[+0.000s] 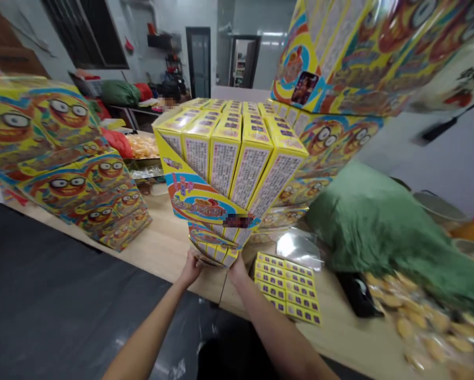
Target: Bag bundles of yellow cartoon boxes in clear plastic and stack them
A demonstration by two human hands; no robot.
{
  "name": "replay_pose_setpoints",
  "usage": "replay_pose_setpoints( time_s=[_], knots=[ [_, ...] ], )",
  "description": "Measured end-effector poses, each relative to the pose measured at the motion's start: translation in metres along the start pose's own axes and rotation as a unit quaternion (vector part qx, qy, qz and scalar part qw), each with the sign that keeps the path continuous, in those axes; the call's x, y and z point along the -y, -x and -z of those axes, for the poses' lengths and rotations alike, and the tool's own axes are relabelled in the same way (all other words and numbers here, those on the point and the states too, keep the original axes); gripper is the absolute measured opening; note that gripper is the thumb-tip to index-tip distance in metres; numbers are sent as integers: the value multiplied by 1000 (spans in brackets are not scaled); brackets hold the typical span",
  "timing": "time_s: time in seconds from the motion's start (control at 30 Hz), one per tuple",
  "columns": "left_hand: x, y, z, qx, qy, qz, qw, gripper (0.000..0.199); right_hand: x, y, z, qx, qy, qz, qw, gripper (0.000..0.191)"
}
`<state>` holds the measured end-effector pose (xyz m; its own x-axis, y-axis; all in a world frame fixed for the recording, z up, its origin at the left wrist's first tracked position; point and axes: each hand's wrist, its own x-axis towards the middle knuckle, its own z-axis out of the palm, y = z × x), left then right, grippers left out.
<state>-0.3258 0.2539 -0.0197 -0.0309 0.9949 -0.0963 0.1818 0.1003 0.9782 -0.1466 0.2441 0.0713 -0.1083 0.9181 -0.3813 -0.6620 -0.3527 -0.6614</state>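
My left hand (190, 269) and my right hand (237, 269) grip the near end of a bundle of yellow printed boxes (213, 245) from either side, with the fingers partly hidden behind it. The bundle rests at the table's near edge, right below a tall block of upright yellow boxes (231, 158) with text-printed sides. I cannot tell whether the bundle touches that block. To the right of my right hand lies a flat sheet of yellow cards (288, 287) on the wooden table (169, 248).
Stacks of cartoon-printed yellow boxes stand at left (82, 179) and upper right (359, 53). A green cloth (379, 237), a clear plastic bag (300, 248) and loose golden round snacks (422, 322) lie to the right. A dark mat (63, 290) lies before the table.
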Motion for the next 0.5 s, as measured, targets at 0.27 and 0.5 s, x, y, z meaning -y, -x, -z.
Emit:
replay_pose_setpoints(
  time_s=[0.27,0.5],
  knots=[
    [1,-2,-1,14,-26,-6,1000,37,11,9,12,-110,24,-15,994,58],
    [9,23,4,-19,0,49,999,64,40,94,52,-89,114,-6,989,61]
  ],
)
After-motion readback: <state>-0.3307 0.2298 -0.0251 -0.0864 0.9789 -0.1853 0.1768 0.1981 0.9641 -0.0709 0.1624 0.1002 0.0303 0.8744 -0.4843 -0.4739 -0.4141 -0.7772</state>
